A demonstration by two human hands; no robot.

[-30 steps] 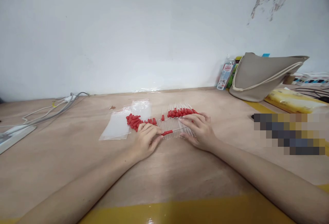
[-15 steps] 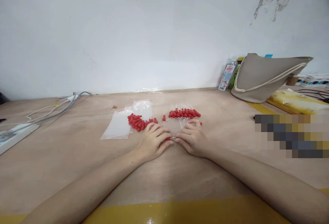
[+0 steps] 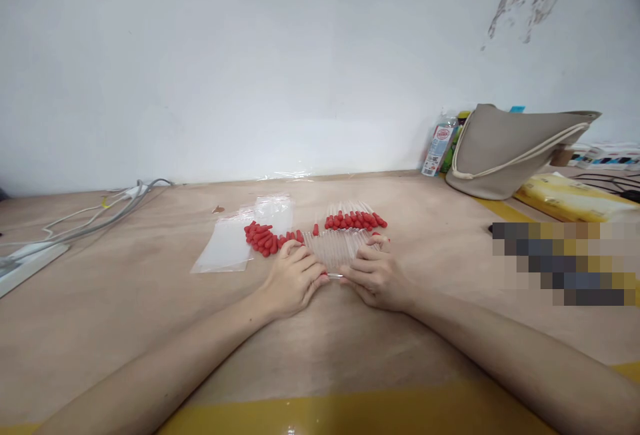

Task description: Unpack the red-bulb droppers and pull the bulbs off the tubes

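My left hand (image 3: 294, 280) is closed, pinching a red rubber bulb (image 3: 325, 274) that is mostly hidden by its fingers. Opposite it, my right hand (image 3: 377, 280) grips the other end of a thin glass dropper tube (image 3: 335, 276), which lies level between the two hands and meets the bulb. Just beyond the fingers is a row of clear glass tubes (image 3: 333, 247) side by side. A heap of loose red bulbs (image 3: 260, 239) lies beyond my left hand. Behind the row, several droppers (image 3: 356, 220) with red bulbs lie together, bulbs toward me.
Clear zip bags (image 3: 220, 245) lie flat beside the bulb heap. Cables (image 3: 115, 212) and a white power strip (image 3: 35, 260) are at left. A grey bag (image 3: 510, 152), a bottle (image 3: 437, 150) and a yellow pack (image 3: 570, 196) stand or lie at right, near a blurred-out patch.
Both hands have come slightly nearer to me with the tube and bulb. A longer stretch of clear tube now shows between the fingers. The view has shifted a little.
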